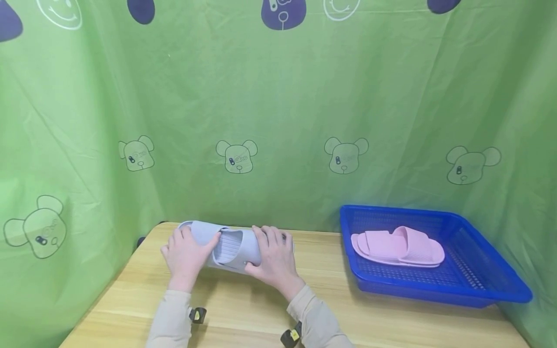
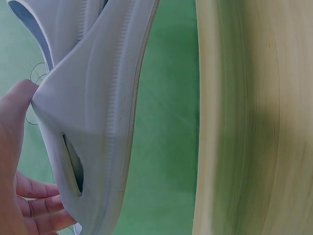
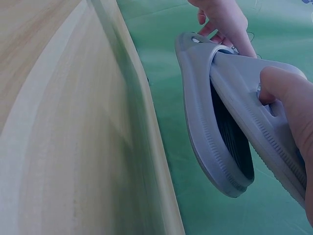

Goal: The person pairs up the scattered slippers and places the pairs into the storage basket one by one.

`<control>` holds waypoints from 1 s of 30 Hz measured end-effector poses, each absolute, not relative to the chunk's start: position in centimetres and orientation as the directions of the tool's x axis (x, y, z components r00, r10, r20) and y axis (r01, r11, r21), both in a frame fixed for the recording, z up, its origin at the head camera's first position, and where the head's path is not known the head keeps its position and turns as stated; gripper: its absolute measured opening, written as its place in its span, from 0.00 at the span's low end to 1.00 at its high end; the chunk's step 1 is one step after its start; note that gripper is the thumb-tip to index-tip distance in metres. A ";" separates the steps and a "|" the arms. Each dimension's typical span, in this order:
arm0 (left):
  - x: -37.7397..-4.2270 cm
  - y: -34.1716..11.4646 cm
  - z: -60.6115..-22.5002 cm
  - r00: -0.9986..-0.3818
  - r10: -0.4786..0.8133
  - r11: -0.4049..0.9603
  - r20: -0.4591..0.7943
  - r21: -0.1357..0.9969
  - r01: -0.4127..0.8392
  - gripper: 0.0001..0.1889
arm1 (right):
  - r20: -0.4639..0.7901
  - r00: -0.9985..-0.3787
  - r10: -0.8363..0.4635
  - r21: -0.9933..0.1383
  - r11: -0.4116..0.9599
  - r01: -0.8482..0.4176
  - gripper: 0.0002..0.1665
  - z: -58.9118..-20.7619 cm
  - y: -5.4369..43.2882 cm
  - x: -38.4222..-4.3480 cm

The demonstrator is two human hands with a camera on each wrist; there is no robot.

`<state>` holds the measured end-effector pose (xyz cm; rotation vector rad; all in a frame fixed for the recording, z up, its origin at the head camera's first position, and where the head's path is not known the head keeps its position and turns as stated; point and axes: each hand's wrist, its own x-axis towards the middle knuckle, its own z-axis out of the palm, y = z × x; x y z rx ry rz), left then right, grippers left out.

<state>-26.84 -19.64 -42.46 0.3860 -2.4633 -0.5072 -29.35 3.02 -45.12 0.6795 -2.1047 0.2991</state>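
Observation:
Two pale grey-blue slippers are fitted into each other over the far part of the table, seen in all three views. My left hand [image 1: 186, 253] grips the left slipper [image 2: 105, 93], its thumb at the strap's edge and fingers around the side. My right hand [image 1: 276, 256] holds the right slipper [image 3: 239, 81] at the other end, the thumb pressed at an opening in the strap. Both wrist views show the pair raised off the tabletop, with the green curtain behind.
A blue plastic basket [image 1: 435, 296] stands on the right of the wooden table [image 1: 243, 314], with pink slippers [image 1: 387, 246] lying in it. A green curtain [image 1: 283, 96] with bear prints hangs behind the table and along both sides.

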 end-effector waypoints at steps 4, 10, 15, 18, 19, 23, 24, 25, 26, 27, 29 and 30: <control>-26.7 -19.5 -42.3 -0.796 -0.376 0.885 0.475 0.438 -0.156 0.51 | 0.813 -0.461 -0.356 0.038 0.823 -0.567 0.52 -45.2 3.1 -29.4; -26.8 -19.4 -42.4 -0.788 -0.380 0.886 0.485 0.435 -0.160 0.50 | 0.813 -0.460 -0.357 0.036 0.820 -0.571 0.52 -45.3 3.1 -29.4; -27.0 -19.1 -42.7 -0.777 -0.368 0.894 0.510 0.425 -0.145 0.50 | 0.814 -0.458 -0.358 0.037 0.819 -0.573 0.52 -45.3 3.1 -29.4; -27.1 -19.0 -42.8 -0.775 -0.365 0.894 0.516 0.427 -0.137 0.51 | 0.816 -0.457 -0.355 0.036 0.819 -0.572 0.52 -45.3 3.1 -29.4; -27.1 -19.0 -42.8 -0.773 -0.366 0.895 0.519 0.425 -0.138 0.51 | 0.816 -0.457 -0.354 0.035 0.819 -0.573 0.51 -45.3 3.1 -29.4; -27.2 -19.0 -42.8 -0.769 -0.363 0.898 0.526 0.418 -0.138 0.51 | 0.819 -0.456 -0.350 0.031 0.819 -0.572 0.51 -45.3 3.1 -29.4; -27.2 -19.0 -42.8 -0.768 -0.361 0.899 0.529 0.417 -0.136 0.51 | 0.819 -0.455 -0.349 0.031 0.820 -0.571 0.51 -45.3 3.1 -29.4; -27.1 -19.0 -42.7 -0.767 -0.361 0.899 0.531 0.415 -0.135 0.51 | 0.821 -0.453 -0.347 0.031 0.820 -0.571 0.51 -45.3 3.1 -29.4; -27.1 -19.0 -42.7 -0.765 -0.360 0.900 0.534 0.415 -0.134 0.50 | 0.822 -0.451 -0.346 0.031 0.820 -0.572 0.51 -45.3 3.1 -29.4; -27.1 -19.0 -42.6 -0.763 -0.360 0.901 0.536 0.413 -0.134 0.50 | 0.825 -0.448 -0.345 0.031 0.819 -0.573 0.51 -45.3 3.0 -29.4; -27.0 -19.0 -42.5 -0.760 -0.359 0.902 0.541 0.410 -0.134 0.50 | 0.826 -0.447 -0.345 0.031 0.818 -0.574 0.51 -45.3 3.0 -29.4; -26.9 -19.0 -42.4 -0.758 -0.360 0.902 0.544 0.410 -0.134 0.50 | 0.826 -0.446 -0.344 0.029 0.817 -0.576 0.51 -45.3 3.0 -29.3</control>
